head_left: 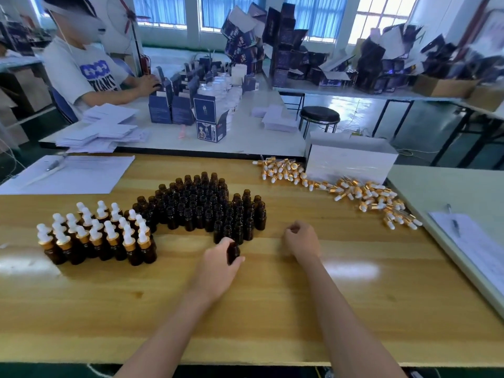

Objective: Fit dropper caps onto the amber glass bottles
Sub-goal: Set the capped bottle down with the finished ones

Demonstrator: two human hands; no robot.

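Bottle [233, 252]: uncapped, gripped by left hand [218, 264], just in front of the uncapped cluster [201, 208] at table [272, 309] centre. Right hand [301, 237]: beside the cluster, fingers curled; cannot tell whether empty or holding a cap. Done: capped group [95, 236] at left, touching the cluster's left edge. Left: the larger uncapped cluster, judged well over half the stock. Loose caps [354, 192]: strewn at right rear by a white box [351, 159], well apart from both hands. Judged stage: early to middle; cap for the held bottle not yet fitted.
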